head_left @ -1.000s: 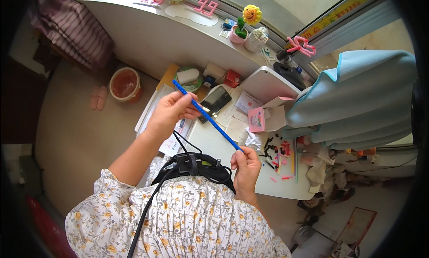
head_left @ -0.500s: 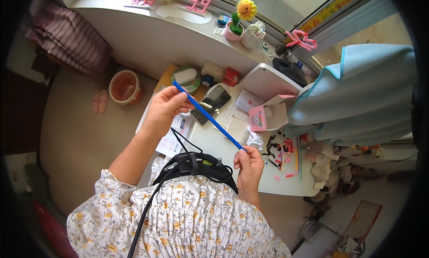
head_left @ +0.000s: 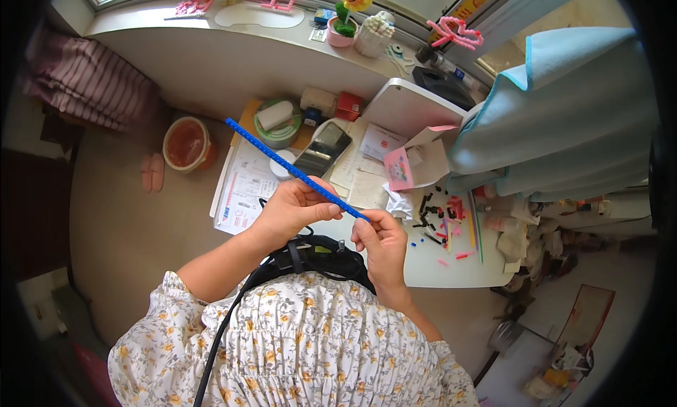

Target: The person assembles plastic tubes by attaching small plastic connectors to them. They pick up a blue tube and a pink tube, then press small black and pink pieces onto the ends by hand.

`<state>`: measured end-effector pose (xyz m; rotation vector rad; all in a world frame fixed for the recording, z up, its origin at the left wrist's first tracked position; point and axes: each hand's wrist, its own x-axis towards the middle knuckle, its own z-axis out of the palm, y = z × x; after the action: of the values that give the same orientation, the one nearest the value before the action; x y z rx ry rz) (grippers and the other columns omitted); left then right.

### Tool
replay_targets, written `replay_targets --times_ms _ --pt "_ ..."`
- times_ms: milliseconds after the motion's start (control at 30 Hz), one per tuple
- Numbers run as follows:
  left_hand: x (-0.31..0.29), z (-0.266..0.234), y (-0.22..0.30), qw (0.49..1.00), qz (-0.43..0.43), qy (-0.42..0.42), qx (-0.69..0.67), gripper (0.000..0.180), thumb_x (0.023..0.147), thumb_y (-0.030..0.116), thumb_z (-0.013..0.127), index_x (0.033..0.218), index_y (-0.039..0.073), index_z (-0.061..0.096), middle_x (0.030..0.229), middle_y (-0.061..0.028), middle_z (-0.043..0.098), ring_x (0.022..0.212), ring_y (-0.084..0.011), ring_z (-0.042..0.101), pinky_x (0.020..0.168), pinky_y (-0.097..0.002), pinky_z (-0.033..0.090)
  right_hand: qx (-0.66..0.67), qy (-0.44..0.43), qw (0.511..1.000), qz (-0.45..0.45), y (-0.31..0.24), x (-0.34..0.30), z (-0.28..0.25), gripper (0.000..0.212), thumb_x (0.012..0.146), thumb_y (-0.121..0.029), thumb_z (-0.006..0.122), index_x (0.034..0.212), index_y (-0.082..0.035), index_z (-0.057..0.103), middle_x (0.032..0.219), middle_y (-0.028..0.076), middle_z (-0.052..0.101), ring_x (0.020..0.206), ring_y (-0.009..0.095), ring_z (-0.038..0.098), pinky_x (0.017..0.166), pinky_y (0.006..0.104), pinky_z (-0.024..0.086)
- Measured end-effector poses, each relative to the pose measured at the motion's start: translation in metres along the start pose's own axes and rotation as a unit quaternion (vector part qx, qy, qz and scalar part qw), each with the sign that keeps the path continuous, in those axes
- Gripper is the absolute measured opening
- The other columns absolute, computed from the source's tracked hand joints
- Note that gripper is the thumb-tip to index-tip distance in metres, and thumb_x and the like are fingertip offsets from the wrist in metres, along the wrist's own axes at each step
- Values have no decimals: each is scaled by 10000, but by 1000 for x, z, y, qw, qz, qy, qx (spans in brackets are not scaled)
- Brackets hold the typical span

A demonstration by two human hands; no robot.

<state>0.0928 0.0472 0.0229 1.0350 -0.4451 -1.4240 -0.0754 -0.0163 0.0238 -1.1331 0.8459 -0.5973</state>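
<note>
A long, thin, bumpy blue stick [head_left: 278, 160] slants through the air above the near side of the desk, its upper-left end sticking out free. My left hand [head_left: 296, 208] pinches it toward its lower part, thumb along the near side. At the lower-right end, my right hand [head_left: 383, 246] holds the tip between thumb and fingers. The two hands are close together, nearly touching. Right of them, small black pieces [head_left: 427, 213] and red pieces [head_left: 455, 209] lie scattered on the white desk [head_left: 423, 269].
On the desk are a dark phone [head_left: 323, 149], an opened pink-and-white box [head_left: 423, 160], crumpled white tissue [head_left: 398, 201], a green round container [head_left: 278, 130] and papers [head_left: 240, 185]. A light blue cloth [head_left: 550, 118] hangs at the right. An orange bucket [head_left: 189, 144] stands on the floor.
My left hand has slid down the blue stick toward my right hand, leaving a long upper-left length free. My right hand has shifted slightly left and still grips the lower end.
</note>
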Motion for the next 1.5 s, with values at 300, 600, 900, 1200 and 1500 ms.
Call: replay_targets --times_ms 300,600,900,1200,1500 --pt "2 0 -1 998 19 3 61 168 794 126 638 891 3 579 847 -100 637 798 -163 622 701 -268 488 54 -24 998 -6 -4 4 4 131 844 -80 582 947 -2 561 728 21 568 594 43 496 504 166 392" --pt "3 1 -10 1000 1 15 7 134 866 157 548 891 43 481 910 -158 627 813 -201 632 673 -264 511 117 -34 992 8 7 -1 -5 138 853 -68 561 975 -2 558 820 61 591 653 74 513 599 186 433" --pt "-3 9 -15 1000 21 3 16 213 773 32 640 899 48 468 876 -122 627 792 -158 606 704 -273 490 78 -39 996 -1 5 -5 -3 154 823 -12 569 972 8 534 813 89 602 669 106 553 596 204 461" --pt "-9 12 -12 1000 7 17 3 250 763 23 648 907 61 446 861 -115 626 779 -162 610 708 -280 491 130 -67 989 12 4 -8 -10 140 823 -3 572 962 16 557 860 107 629 654 95 564 601 200 469" --pt "-9 15 -15 1000 0 18 1 242 768 28 644 901 64 446 857 -114 630 754 -152 612 680 -264 492 65 -63 995 -47 1 -2 -15 109 799 13 602 908 8 589 853 54 589 689 86 539 617 189 446"
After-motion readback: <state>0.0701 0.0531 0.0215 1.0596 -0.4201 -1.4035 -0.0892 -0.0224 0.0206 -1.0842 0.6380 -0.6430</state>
